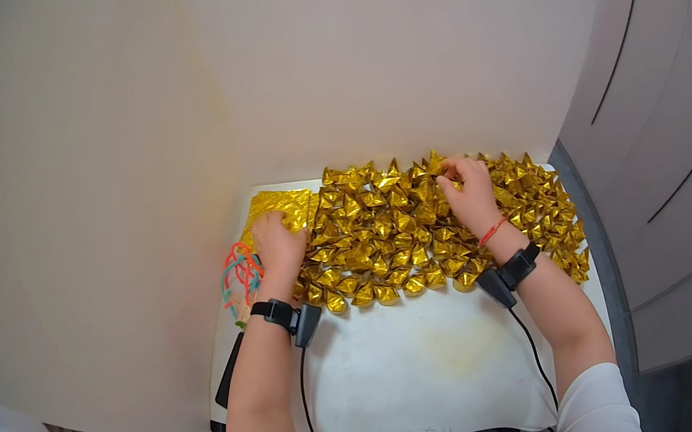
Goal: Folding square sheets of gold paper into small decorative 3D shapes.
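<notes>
Many folded gold foil ingots (380, 238), boat-shaped with pointed ends, stand packed in rows across the far half of a white table. My right hand (471, 192) is at the far rows, thumb and fingers curled together around a gold piece at their tips. A flat stack of gold foil sheets (279, 202) lies at the table's far left corner. My left hand (280, 248) rests over the near edge of this stack, fingers bent down onto it. The back of the hand hides most of its fingertips, so whether a sheet is pinched does not show.
Red and teal cords (241, 271) lie left of my left hand. A dark flat object (230, 371) sits at the left table edge. Pale walls (382, 52) rise behind and left; grey cabinets (670, 112) stand right. Cabled black wrist devices (295, 317) are on both wrists.
</notes>
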`<state>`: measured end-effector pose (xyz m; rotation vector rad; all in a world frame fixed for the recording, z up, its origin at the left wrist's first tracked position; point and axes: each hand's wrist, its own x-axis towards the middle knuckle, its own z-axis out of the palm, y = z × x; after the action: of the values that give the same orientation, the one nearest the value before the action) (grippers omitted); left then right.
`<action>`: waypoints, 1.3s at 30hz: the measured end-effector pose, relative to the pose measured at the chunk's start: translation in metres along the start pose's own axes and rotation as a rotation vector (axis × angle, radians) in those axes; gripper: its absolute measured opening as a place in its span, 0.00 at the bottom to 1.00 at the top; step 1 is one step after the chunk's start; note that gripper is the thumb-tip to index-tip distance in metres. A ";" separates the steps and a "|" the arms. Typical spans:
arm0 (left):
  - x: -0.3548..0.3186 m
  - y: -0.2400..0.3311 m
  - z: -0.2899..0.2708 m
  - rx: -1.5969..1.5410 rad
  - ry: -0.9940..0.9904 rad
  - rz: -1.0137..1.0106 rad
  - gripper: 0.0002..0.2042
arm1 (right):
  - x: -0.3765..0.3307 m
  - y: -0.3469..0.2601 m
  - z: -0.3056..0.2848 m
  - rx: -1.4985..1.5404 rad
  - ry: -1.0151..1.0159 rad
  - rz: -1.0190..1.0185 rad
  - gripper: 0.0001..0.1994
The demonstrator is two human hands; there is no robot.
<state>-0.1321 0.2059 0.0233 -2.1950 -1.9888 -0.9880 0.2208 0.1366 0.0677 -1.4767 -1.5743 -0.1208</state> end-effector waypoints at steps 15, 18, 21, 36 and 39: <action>0.014 -0.012 -0.003 0.062 -0.093 -0.155 0.12 | -0.074 -0.046 -0.052 0.185 -0.083 0.031 0.11; 0.011 -0.019 -0.004 0.005 -0.031 -0.116 0.10 | -0.093 -0.045 -0.064 0.195 -0.129 0.048 0.10; 0.008 -0.021 -0.008 -0.046 0.018 -0.116 0.11 | -0.111 -0.047 -0.075 0.206 -0.165 0.068 0.11; -0.038 0.084 -0.088 -1.579 -0.280 -0.397 0.07 | -0.158 -0.062 -0.096 0.437 -0.322 0.234 0.15; -0.064 0.119 -0.105 -1.739 -0.476 -0.561 0.06 | -0.169 -0.065 -0.101 0.520 -0.261 0.286 0.21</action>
<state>-0.0698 0.0828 0.1242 -2.2874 -2.1345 -3.5927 0.1936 -0.0674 0.0439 -1.3110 -1.4296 0.6239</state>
